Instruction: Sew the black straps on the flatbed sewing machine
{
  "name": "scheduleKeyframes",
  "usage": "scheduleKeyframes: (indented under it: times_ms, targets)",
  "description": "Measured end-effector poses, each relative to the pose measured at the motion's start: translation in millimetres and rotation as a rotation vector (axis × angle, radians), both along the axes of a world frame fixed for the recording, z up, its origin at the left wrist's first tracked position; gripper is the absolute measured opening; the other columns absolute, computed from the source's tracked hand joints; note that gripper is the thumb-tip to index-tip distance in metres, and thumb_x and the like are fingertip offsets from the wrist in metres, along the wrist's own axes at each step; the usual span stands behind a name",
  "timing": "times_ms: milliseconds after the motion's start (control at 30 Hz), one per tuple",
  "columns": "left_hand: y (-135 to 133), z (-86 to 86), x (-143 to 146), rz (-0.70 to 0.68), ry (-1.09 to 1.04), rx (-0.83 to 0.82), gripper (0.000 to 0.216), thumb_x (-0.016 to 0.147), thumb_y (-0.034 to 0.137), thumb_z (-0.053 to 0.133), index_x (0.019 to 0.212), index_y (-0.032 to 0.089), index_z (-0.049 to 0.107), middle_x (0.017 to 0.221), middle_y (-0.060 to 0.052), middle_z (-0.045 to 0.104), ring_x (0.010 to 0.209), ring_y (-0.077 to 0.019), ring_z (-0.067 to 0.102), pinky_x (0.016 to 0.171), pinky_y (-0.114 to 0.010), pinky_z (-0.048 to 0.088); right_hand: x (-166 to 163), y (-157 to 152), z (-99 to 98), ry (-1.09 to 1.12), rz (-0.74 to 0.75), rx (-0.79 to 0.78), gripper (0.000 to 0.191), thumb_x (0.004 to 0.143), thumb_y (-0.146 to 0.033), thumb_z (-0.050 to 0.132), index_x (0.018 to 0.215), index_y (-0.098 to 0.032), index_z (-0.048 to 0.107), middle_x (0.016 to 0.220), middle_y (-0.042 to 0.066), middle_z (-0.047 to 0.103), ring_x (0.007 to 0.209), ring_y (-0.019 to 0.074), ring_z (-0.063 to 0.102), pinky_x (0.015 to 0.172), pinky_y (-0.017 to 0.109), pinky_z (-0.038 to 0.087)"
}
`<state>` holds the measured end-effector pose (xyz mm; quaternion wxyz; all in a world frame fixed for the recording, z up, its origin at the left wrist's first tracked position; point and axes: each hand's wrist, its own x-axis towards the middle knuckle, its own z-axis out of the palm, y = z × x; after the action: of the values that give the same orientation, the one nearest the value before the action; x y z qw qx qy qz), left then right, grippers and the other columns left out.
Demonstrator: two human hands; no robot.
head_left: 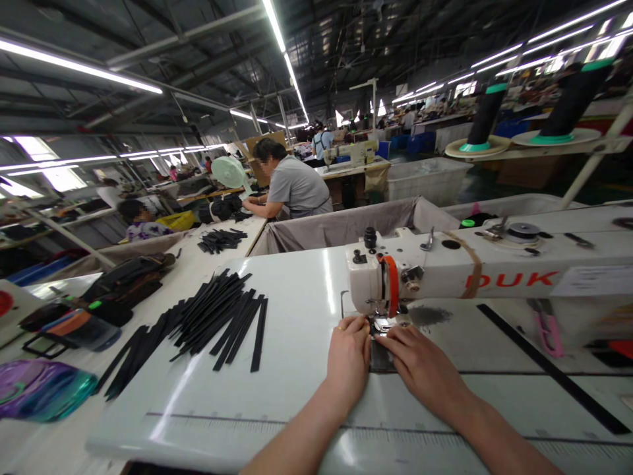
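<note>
My left hand (350,349) lies beside the presser foot of a white sewing machine (370,284), its fingers bent and pressed together. From the other side my right hand (420,361) reaches in, with its fingertips close together just in front of the metal presser foot (383,323). A small bit of black material shows between the fingertips; most of it is hidden by my fingers. On the table to the left lies a loose pile of black fabric strips (212,313). A single long black strip (548,366) rests slantwise on the right of the machine bed.
Pink-handled snips (548,333) lie under the machine arm. Black thread cones (487,119) stand at upper right. A cloth-lined bin (341,227) is behind the table. At left are a water bottle (89,330) and a purple-teal bag (44,389). A co-worker (299,181) sits beyond.
</note>
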<state>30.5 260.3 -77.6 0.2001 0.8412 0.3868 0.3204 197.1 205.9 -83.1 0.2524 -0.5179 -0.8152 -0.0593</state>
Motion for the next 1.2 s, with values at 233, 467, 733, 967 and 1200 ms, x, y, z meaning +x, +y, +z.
scheduleKeyframes:
  times_ms: [233,467,733,967,1200]
  targets:
    - [-2.7,3.5,1.4,0.010,0.064,0.007,0.025,0.097,0.013,0.045,0.086,0.016,0.067,0.111,-0.010,0.068,0.107,-0.0264,0.056,0.096,-0.045,0.048,-2.9,1.0,-0.1,-0.053,-0.032,0.003,0.044,0.078,0.001,0.047,0.115,-0.017,0.063,0.096,0.008,0.063,0.085,0.0239,0.057,0.077,0.041,0.053]
    - [-5.6,1.6,3.1,0.048,0.109,0.045,0.019,0.096,0.012,0.048,0.103,0.014,0.065,0.110,-0.010,0.066,0.108,-0.0267,0.055,0.093,-0.044,0.051,-1.9,0.1,-4.3,0.000,-0.031,-0.042,0.045,0.077,0.002,0.050,0.116,-0.017,0.062,0.096,0.007,0.062,0.089,0.0242,0.056,0.080,0.040,0.052]
    - [-5.7,-2.2,3.4,0.063,0.162,0.082,0.018,0.095,0.010,0.048,0.100,0.016,0.064,0.111,-0.007,0.065,0.110,-0.0262,0.054,0.092,-0.043,0.051,-1.7,0.2,-4.4,0.046,-0.018,-0.079,0.042,0.078,0.001,0.049,0.113,-0.019,0.062,0.097,0.008,0.061,0.090,0.0257,0.055,0.080,0.043,0.052]
    - [-6.9,0.2,4.0,0.070,0.220,0.064,0.019,0.094,0.008,0.049,0.104,0.016,0.063,0.118,-0.008,0.063,0.113,-0.0272,0.053,0.092,-0.044,0.051,-1.2,0.6,-4.4,0.067,-0.018,-0.059,0.042,0.079,0.001,0.048,0.114,-0.019,0.061,0.095,0.007,0.061,0.088,0.0249,0.056,0.079,0.041,0.051]
    - [-7.3,-2.8,4.7,0.095,0.278,0.070,0.024,0.094,0.010,0.047,0.114,0.015,0.060,0.121,-0.011,0.061,0.116,-0.0290,0.051,0.093,-0.045,0.050,-2.5,-0.6,-3.1,0.082,-0.027,-0.053,0.039,0.080,-0.001,0.049,0.112,-0.018,0.062,0.093,0.007,0.061,0.087,0.0252,0.056,0.077,0.041,0.052]
